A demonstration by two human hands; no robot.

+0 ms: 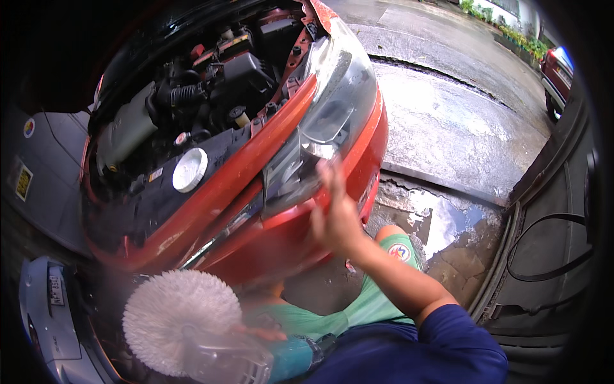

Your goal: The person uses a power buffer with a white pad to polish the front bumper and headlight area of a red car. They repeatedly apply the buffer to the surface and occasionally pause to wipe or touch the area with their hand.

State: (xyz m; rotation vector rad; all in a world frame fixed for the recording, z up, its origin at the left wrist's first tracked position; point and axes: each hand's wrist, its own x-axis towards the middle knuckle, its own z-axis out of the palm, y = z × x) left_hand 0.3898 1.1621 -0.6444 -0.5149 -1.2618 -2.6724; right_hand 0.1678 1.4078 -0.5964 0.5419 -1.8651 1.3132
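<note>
My right hand (336,211) is raised over the front corner of a red car, blurred by motion, with its fingers apart and nothing in them. Its fingertips overlap the lower edge of the headlight (331,113); I cannot tell whether they touch. Whitish smears and drops mark the upper part of the lens. Low in the view, my left hand (263,332) grips a teal power polisher (290,357), and most of that hand is hidden. The polisher's white wool pad (177,317) faces up and left, below the car's red bumper (268,245).
The bonnet is up over the engine bay (206,81). A round white lid or tub (190,170) with white paste sits on the black front cover. A grey car (53,317) stands at lower left, a dark metal gate (551,192) at right. The concrete (441,115) is wet.
</note>
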